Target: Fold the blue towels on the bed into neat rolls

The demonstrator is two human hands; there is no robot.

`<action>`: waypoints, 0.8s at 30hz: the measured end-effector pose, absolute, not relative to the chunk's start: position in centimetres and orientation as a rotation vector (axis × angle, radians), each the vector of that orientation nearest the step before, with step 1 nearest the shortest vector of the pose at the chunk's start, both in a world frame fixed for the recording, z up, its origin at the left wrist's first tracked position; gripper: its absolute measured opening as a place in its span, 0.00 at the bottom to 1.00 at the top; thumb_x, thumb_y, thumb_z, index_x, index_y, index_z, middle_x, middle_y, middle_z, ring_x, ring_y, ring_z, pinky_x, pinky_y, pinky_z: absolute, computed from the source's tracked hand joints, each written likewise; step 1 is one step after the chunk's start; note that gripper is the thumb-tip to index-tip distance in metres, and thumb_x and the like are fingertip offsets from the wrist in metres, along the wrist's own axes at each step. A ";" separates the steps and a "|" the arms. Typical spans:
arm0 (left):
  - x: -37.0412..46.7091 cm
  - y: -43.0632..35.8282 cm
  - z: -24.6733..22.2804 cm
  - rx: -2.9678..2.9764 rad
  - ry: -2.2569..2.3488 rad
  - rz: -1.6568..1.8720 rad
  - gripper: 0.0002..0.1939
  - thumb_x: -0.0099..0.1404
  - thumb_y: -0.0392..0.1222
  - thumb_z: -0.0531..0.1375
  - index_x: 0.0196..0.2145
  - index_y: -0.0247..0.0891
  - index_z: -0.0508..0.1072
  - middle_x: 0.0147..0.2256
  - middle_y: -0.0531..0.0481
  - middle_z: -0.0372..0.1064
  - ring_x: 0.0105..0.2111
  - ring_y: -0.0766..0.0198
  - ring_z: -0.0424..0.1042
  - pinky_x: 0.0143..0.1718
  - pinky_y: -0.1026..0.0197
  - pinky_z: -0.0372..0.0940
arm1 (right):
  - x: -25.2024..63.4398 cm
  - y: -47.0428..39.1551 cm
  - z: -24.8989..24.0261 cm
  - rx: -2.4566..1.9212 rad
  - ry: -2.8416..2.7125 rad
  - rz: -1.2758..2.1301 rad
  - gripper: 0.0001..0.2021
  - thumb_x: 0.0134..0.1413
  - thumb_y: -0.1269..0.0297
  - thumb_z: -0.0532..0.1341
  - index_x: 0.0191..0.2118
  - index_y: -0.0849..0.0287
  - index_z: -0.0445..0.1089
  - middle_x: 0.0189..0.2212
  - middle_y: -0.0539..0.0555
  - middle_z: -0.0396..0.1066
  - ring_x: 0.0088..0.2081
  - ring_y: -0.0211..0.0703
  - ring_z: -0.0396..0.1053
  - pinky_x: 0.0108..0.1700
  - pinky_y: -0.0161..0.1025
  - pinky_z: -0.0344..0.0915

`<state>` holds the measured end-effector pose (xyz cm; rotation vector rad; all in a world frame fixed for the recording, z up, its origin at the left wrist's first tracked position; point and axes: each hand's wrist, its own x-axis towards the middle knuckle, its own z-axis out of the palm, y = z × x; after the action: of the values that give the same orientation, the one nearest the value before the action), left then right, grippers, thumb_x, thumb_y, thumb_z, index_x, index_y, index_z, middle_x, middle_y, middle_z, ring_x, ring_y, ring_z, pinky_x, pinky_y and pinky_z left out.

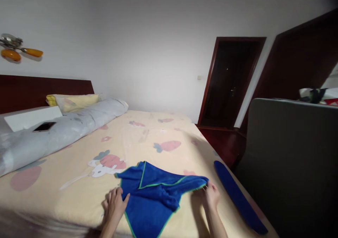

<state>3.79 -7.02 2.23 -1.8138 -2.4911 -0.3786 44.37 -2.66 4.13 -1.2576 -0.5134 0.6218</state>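
Observation:
A blue cloth (pixel 148 204) with green edging lies crumpled and partly folded over on the bed in front of me. At its left edge rests my left hand (pixel 115 203), fingers bent and the thumb apart, touching the cloth's border. My right hand (pixel 212 195) pinches the cloth's right corner, which is drawn out and raised slightly off the sheet. Farther right, a long narrow blue strip (pixel 239 195) with rounded ends lies along the bed's edge, apart from my right hand.
The bed sheet (pixel 142 139) is pale with strawberry prints. A grey rolled bedding bundle (pixel 87 125) crosses the left side, bearing a phone (pixel 44 126) near a white box (pixel 31 117). A yellow pillow (pixel 76 102) lies behind. A dark chair back (pixel 287 160) stands right; a door (pixel 232 83) is beyond.

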 end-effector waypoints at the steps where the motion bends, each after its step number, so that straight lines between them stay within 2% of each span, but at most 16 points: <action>1: 3.5 -6.6 2.3 -1.803 -2.493 -0.372 0.15 0.66 0.48 0.54 0.46 0.39 0.71 0.47 0.42 0.69 0.51 0.50 0.64 0.49 0.50 0.56 | 45.6 -3.6 3.6 -1.304 -0.489 0.570 0.20 0.40 0.40 0.58 0.25 0.55 0.63 0.16 0.49 0.64 0.21 0.45 0.65 0.24 0.41 0.63; 4: 2.6 -5.1 2.1 -1.779 -2.521 -0.380 0.17 0.66 0.44 0.53 0.51 0.39 0.69 0.52 0.41 0.67 0.55 0.50 0.61 0.53 0.49 0.54 | 48.0 -6.2 2.3 -1.445 -0.447 0.433 0.17 0.42 0.45 0.57 0.29 0.54 0.65 0.21 0.53 0.68 0.28 0.52 0.70 0.30 0.46 0.67; 6: 2.2 -4.0 1.9 -1.803 -2.548 -0.426 0.18 0.66 0.43 0.53 0.52 0.39 0.68 0.54 0.41 0.67 0.57 0.50 0.59 0.54 0.49 0.54 | 48.2 -7.2 2.1 -1.518 -0.464 0.319 0.16 0.42 0.49 0.58 0.32 0.56 0.67 0.28 0.57 0.71 0.36 0.56 0.71 0.38 0.49 0.68; 8: 2.0 -2.8 1.9 -1.853 -2.584 -0.545 0.19 0.66 0.44 0.53 0.53 0.37 0.68 0.53 0.39 0.68 0.57 0.50 0.60 0.55 0.50 0.54 | 46.8 -7.3 2.6 -1.562 -0.640 0.162 0.17 0.43 0.51 0.58 0.36 0.58 0.69 0.35 0.61 0.72 0.42 0.59 0.69 0.46 0.52 0.65; 10: 2.0 -1.3 2.0 -1.899 -2.615 -0.682 0.20 0.65 0.44 0.53 0.52 0.35 0.68 0.51 0.38 0.70 0.56 0.51 0.64 0.54 0.52 0.56 | 43.8 -6.9 3.8 -1.520 -1.026 0.099 0.17 0.48 0.53 0.55 0.38 0.59 0.70 0.39 0.63 0.72 0.45 0.59 0.68 0.50 0.53 0.63; 13: 2.6 0.9 2.3 -1.949 -2.622 -0.794 0.17 0.65 0.44 0.54 0.49 0.35 0.69 0.45 0.41 0.74 0.49 0.56 0.71 0.49 0.58 0.60 | 37.8 -6.0 6.2 -1.293 -1.716 0.318 0.12 0.56 0.59 0.53 0.38 0.55 0.72 0.46 0.59 0.71 0.49 0.53 0.66 0.54 0.51 0.59; 16: 3.3 2.5 2.4 -2.004 -2.596 -0.853 0.10 0.65 0.46 0.56 0.39 0.38 0.71 0.37 0.46 0.76 0.41 0.61 0.74 0.42 0.64 0.62 | 32.5 -5.0 7.6 -1.137 -2.177 0.466 0.09 0.51 0.68 0.57 0.34 0.52 0.74 0.56 0.53 0.66 0.58 0.52 0.59 0.58 0.53 0.51; 19: 3.8 3.3 2.4 -2.037 -2.534 -0.931 0.10 0.65 0.48 0.56 0.30 0.40 0.68 0.29 0.52 0.73 0.34 0.63 0.74 0.37 0.65 0.62 | 29.7 -3.8 7.4 -1.110 -2.308 0.617 0.09 0.47 0.71 0.60 0.33 0.52 0.75 0.54 0.53 0.69 0.58 0.54 0.59 0.59 0.57 0.47; 22: 3.8 3.6 2.2 -2.003 -2.468 -1.018 0.09 0.64 0.46 0.56 0.28 0.42 0.64 0.28 0.54 0.69 0.33 0.63 0.72 0.36 0.65 0.62 | 29.5 -2.2 6.3 -1.192 -2.189 0.688 0.14 0.52 0.70 0.56 0.40 0.53 0.76 0.44 0.55 0.75 0.51 0.50 0.66 0.58 0.54 0.51; 24: 3.6 3.6 2.1 -1.971 -2.436 -1.065 0.07 0.63 0.43 0.56 0.28 0.42 0.63 0.28 0.54 0.68 0.34 0.63 0.71 0.36 0.65 0.61 | 30.6 -0.7 5.5 -1.260 -2.080 0.695 0.17 0.56 0.68 0.53 0.47 0.55 0.74 0.46 0.56 0.74 0.50 0.48 0.67 0.57 0.49 0.55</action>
<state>3.63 3.57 2.12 -1.9706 -2.4362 -1.0653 30.57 -0.71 5.51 -1.2597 -2.0799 0.6947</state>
